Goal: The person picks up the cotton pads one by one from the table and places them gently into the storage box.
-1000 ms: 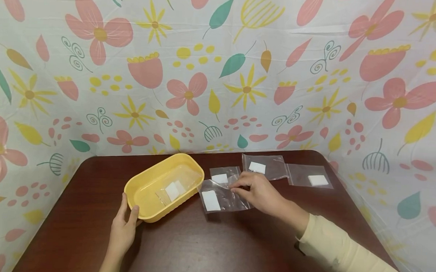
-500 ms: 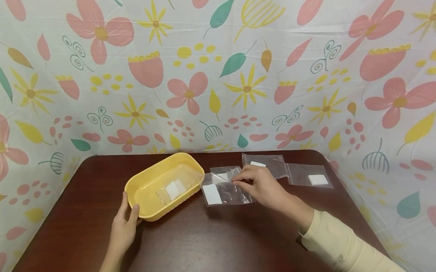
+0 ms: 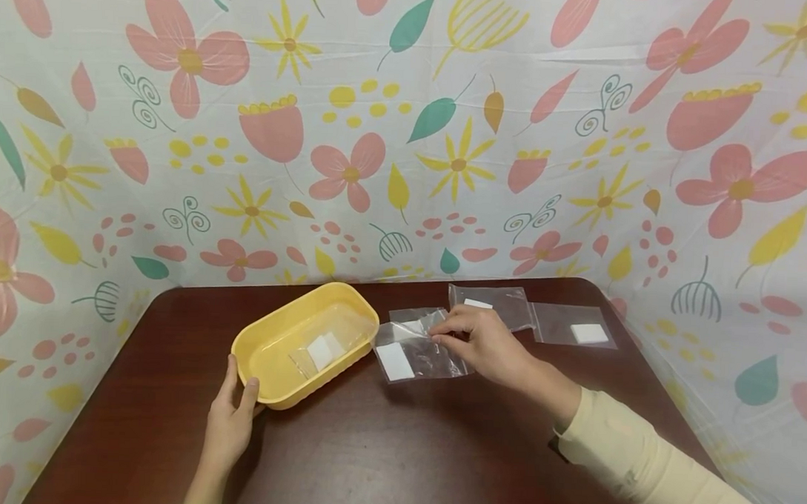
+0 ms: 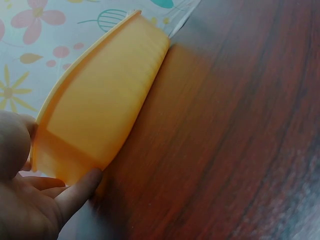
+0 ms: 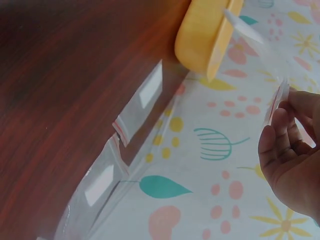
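Right hand [image 3: 485,350] pinches bag [image 3: 428,359] by its right end, just right of tray [image 3: 266,364]; left hand [image 3: 228,422] grips tray's near-left end, long axis slanting far-right.

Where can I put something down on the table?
The biggest bare patch of table is in front, between the left hand and the right sleeve. There's room left of the yellow tray. It's crowded from the tray to the back right: clear bags lie there, and the right hand pinches another bag.
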Motion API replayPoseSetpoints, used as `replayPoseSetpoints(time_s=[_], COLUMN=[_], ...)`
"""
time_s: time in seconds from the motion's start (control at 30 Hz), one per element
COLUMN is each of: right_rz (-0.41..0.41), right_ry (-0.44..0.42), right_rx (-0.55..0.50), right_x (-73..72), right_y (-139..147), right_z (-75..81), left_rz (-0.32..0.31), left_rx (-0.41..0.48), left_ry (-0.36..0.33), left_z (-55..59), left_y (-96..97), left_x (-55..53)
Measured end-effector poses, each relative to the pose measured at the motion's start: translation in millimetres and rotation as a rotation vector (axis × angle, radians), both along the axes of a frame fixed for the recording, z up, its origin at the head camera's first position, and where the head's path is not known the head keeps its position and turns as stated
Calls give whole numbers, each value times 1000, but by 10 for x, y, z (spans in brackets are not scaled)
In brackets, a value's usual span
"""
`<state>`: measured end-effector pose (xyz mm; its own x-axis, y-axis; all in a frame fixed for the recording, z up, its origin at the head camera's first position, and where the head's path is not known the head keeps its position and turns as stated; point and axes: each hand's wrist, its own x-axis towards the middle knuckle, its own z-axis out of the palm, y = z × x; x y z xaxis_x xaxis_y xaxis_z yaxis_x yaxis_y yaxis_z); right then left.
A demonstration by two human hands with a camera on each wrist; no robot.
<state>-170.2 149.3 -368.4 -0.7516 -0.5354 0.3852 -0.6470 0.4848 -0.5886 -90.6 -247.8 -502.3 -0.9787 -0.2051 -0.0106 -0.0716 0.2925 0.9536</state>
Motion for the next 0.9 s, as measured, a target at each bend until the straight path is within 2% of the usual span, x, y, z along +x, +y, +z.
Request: replayPoseSetpoints(time_s=[0.23, 0.5, 0.9], right_rz=[2, 16, 113], right_ry=[-19, -38, 24], right_rx=[5, 59, 68], right_x=[12, 20, 19], right_y=[-49, -161, -424], right_z=[-11, -58, -93], left_rz=[4, 0, -4], left_rx=[-3, 5, 12], left_ry=[7, 13, -8], left_z=[-9, -11, 27], left_y=[-1, 0, 9], left_x=[-10, -4, 10])
